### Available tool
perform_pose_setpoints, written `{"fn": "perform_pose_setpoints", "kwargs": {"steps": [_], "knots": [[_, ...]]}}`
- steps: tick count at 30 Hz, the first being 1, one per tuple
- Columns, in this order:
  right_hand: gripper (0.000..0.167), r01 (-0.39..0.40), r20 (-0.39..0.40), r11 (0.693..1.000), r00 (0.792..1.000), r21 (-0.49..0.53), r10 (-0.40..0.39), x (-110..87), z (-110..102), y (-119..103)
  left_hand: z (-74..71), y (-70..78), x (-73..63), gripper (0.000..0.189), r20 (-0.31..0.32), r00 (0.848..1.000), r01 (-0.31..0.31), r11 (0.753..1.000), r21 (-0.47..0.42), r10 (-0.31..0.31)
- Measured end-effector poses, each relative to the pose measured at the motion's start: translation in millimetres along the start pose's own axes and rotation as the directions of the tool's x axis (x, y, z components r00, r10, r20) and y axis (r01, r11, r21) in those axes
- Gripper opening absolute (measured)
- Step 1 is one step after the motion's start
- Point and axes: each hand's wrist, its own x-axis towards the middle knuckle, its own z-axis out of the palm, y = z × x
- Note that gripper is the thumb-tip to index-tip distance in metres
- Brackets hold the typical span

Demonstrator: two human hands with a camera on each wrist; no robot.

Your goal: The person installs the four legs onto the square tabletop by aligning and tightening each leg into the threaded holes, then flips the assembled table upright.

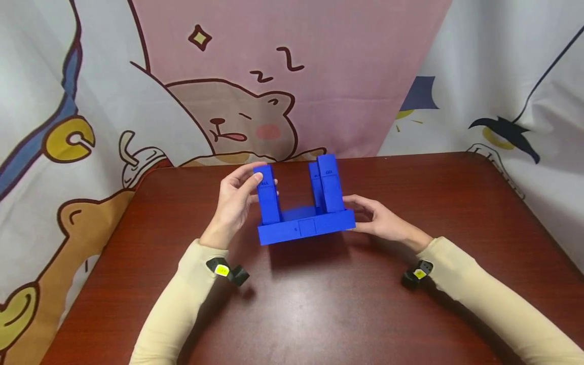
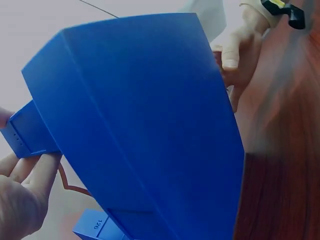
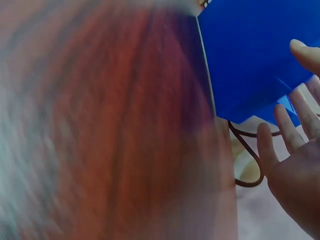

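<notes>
A blue block structure [image 1: 306, 226], with upright posts on a long base and small printed numbers, is held tilted above the table. My left hand [image 1: 232, 200] grips its left post [image 1: 268, 195], thumb on the near face and fingers behind. In the left wrist view the wide blue base [image 2: 150, 110] fills the middle, and the gripped post [image 2: 32, 131] sits between thumb and fingers. My right hand [image 1: 380, 218] is at the base's right end, fingers extended and spread in the right wrist view, its thumb [image 3: 306, 56] over the blue face [image 3: 250, 55]. Whether that thumb presses is unclear.
A dark reddish-brown table [image 1: 310, 314] lies beneath, with the structure's shadow on it. Behind its far edge hangs a cartoon-printed cloth [image 1: 356, 76]; more printed cloth stands at both sides. Each wrist carries a small black strap-on camera, such as the left camera [image 1: 238, 275].
</notes>
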Motion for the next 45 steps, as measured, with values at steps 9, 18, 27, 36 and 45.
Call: {"fn": "perform_pose_setpoints", "kwargs": {"steps": [9,18,27,36,45], "knots": [[0.044,0.121,-0.046,0.989,0.992,0.086,-0.118,5.5,8.4,-7.5,-4.8,-1.5,6.5,0.012,-0.114,0.988,0.095,0.99,-0.104,-0.107],[0.042,0.347,-0.167,0.914,0.934,0.21,-0.316,17.6,13.3,-26.8,-10.5,-5.4,10.4,0.019,-0.132,0.981,0.119,0.974,-0.192,-0.145],[0.038,0.353,-0.261,0.894,0.923,0.276,-0.284,19.0,12.9,-36.7,-17.7,-12.7,8.6,0.027,-0.021,0.979,0.193,0.961,-0.2,-0.201],[0.039,0.346,-0.275,0.857,0.928,0.382,-0.252,14.4,7.3,-31.0,-30.8,-37.3,-14.3,0.048,0.212,0.952,0.253,0.955,-0.153,-0.219],[0.033,0.332,-0.305,0.806,0.932,0.49,-0.198,12.7,6.1,-28.5,-24.4,-48.5,-33.9,0.045,0.309,0.939,0.173,0.984,-0.05,-0.15]]}}
